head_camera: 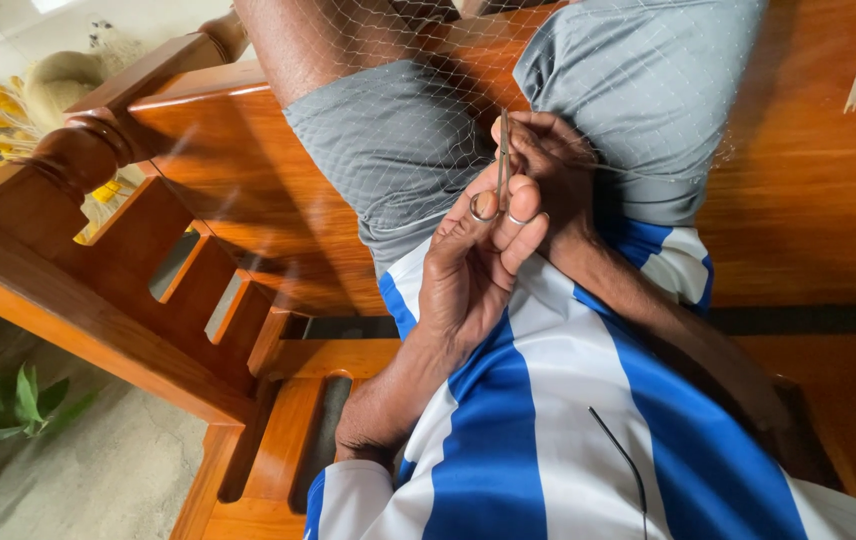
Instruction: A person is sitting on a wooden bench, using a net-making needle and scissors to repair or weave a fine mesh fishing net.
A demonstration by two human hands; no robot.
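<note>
The left hand (pixel 473 265) grips small metal scissors (pixel 500 170), fingers through the loops. Just beyond them, the right hand (pixel 553 165) pinches fine pale netting (pixel 418 110) draped over grey shorts (pixel 398 140).

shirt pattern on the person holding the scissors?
Blue and white vertical stripes on the shirt, seen in the head view, the only one.

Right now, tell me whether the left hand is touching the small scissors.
Touching. The head view shows the left hand with fingers through the finger rings of the small scissors, the blades pointing up against the thin net.
</note>
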